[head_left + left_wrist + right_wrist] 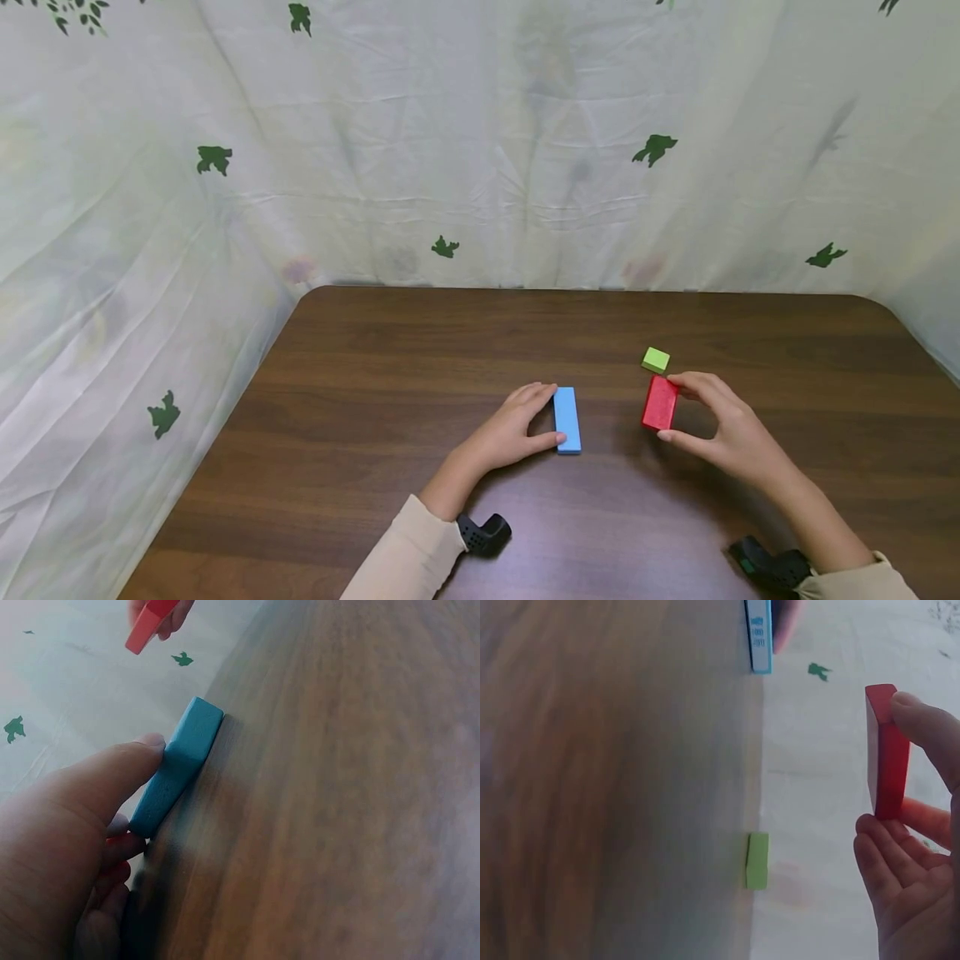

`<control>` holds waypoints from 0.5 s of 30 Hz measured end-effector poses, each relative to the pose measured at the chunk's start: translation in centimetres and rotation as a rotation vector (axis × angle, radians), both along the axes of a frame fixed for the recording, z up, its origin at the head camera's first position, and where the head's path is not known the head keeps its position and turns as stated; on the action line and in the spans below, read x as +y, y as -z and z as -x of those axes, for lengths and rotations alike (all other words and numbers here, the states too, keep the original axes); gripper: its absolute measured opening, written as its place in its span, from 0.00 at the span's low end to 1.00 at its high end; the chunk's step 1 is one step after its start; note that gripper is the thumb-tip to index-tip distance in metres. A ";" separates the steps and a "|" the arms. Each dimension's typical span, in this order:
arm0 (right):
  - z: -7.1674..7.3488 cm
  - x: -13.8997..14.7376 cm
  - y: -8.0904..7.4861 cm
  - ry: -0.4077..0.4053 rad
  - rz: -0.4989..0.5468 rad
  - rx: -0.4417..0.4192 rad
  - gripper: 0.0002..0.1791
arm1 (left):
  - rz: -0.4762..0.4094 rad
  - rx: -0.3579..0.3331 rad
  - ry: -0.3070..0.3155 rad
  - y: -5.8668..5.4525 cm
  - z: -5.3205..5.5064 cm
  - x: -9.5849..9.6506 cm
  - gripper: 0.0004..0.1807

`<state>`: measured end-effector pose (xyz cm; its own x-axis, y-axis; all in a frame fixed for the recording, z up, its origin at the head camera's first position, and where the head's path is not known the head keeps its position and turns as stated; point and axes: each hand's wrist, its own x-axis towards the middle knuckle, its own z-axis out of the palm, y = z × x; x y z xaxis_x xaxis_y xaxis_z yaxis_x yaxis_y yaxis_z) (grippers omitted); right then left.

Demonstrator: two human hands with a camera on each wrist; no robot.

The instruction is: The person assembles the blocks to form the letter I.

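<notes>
A flat, oblong blue block (567,421) lies on the table, and my left hand (513,429) pinches it between the thumb at its near end and a fingertip at its far end. My right hand (723,425) grips a red block (661,402) by its two ends. That red block (890,761) is held up off the tabletop in the right wrist view, thumb on one end and fingers at the other. Just beyond it sits a small green block (656,360), touched by neither hand.
The dark brown wooden table (420,333) has rounded far corners. A pale cloth (480,150) with green leaf shapes hangs behind it and along the sides. Each wrist wears a black device (486,534).
</notes>
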<state>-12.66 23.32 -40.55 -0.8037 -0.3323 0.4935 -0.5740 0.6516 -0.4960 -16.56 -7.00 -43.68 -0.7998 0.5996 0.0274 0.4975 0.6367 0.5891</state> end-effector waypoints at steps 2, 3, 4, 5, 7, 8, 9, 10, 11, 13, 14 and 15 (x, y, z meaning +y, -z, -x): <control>0.0 -0.4 0.0 -0.018 -0.005 0.002 0.39 | 0.002 0.000 -0.001 0.0 0.0 0.0 0.40; 0.0 -0.6 0.0 -0.027 -0.006 0.002 0.39 | 0.003 -0.001 -0.001 0.0 0.0 0.0 0.40; 0.0 -0.7 -0.1 -0.036 -0.005 0.000 0.39 | 0.002 -0.001 -0.001 0.0 0.0 0.0 0.40; -0.1 -0.9 -0.1 -0.044 -0.006 0.000 0.39 | 0.002 -0.002 0.000 -0.1 0.0 0.0 0.40; -0.1 -1.3 -0.1 -0.061 -0.004 0.000 0.39 | 0.001 -0.005 0.000 -0.1 0.0 0.0 0.40; -0.1 -1.5 -0.1 -0.070 -0.004 -0.003 0.39 | 0.001 -0.006 -0.001 -0.2 0.0 0.0 0.40; -0.1 -1.7 -0.1 -0.080 -0.004 -0.006 0.39 | -0.001 -0.006 -0.001 -0.2 0.0 0.0 0.40; -0.1 -1.8 -0.1 -0.089 -0.004 -0.008 0.39 | -0.002 -0.003 -0.001 -0.2 0.0 0.0 0.40; -0.1 -2.0 -0.1 -0.098 -0.003 -0.013 0.39 | -0.002 -0.004 -0.001 -0.2 0.0 0.0 0.40; 0.0 -2.4 0.0 -0.120 0.000 -0.020 0.38 | -0.006 -0.003 -0.004 -0.2 0.0 0.0 0.39; 0.0 -2.5 0.0 -0.132 0.002 -0.022 0.38 | -0.009 -0.003 -0.005 -0.2 0.0 0.0 0.39; 0.0 -2.7 0.1 -0.143 0.007 -0.022 0.38 | -0.011 -0.003 -0.006 -0.2 0.0 0.0 0.39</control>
<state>-12.64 20.61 -40.61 -0.7591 -0.4410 0.4788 -0.6497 0.5602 -0.5140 -16.55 -6.96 -43.52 -0.8035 0.5945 0.0316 0.4918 0.6330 0.5979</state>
